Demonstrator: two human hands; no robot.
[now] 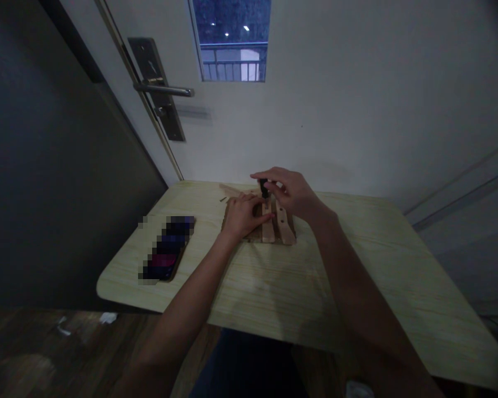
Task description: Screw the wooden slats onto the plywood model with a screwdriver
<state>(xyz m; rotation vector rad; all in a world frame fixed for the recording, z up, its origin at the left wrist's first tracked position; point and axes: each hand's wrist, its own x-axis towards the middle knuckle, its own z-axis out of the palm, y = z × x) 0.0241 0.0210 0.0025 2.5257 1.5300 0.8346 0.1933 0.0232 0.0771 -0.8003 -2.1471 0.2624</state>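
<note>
Black tool (264, 188), one: upright above the near-middle of the table (356, 265), lower end at the strip (268, 232). Right hand (289, 192), bare: clamped on the tool, thumb and fingers about its upper part, one finger reaching out over the top. Left hand (244, 213), bare: laid over the left part of the board (252, 241), thumb reaching across the strip, forefinger near the tool's lower end; whether these two digits pinch the wood cannot be told. Strip, pale wood: lying on the board, lengthwise to the viewer. Second strip (289, 235), pale wood: on the board just right of the first, two dark holes in its face, near end angled to the right. Wooden piece (229, 189): behind the left hand, partly hidden. Screw (223, 199), small and dark: on the table beside that piece. Phone (166, 257): flat on the table, left of the board and well apart from it, partly pixelated. Door (356, 110), pale: behind the table, with lever (166, 89) and window (234, 61).
</note>
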